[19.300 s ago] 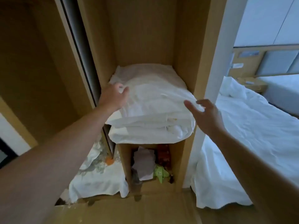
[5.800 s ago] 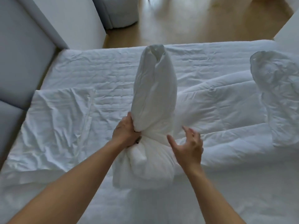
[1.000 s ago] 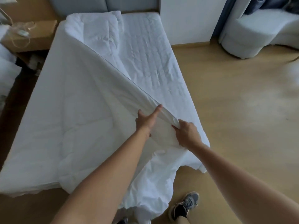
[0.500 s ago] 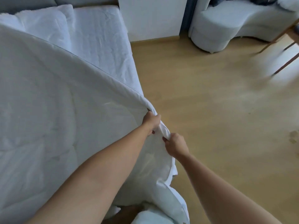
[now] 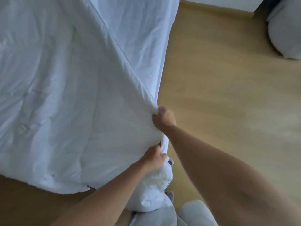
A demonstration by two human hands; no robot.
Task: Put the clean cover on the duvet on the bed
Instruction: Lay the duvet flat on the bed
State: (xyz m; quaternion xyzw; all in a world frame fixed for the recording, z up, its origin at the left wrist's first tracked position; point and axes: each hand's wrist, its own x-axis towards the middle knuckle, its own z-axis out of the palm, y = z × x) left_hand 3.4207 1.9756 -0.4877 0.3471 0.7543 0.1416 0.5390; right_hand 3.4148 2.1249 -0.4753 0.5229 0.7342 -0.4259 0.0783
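Duvet (image 5: 57, 95) lying spread on the bed, its corner drawn out over the floor (image 5: 228, 95). Right hand (image 5: 163, 118) is clenched around that corner's tip. Left hand (image 5: 154, 159), just below the corner, grips the cover (image 5: 164, 144) edge, presumably holding both layers aligned and taut.

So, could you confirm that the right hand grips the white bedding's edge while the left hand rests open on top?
Not quite: the left hand is not open; it too grips the edge of the white bedding, just below the right hand, which does grip it. The head view shows this.
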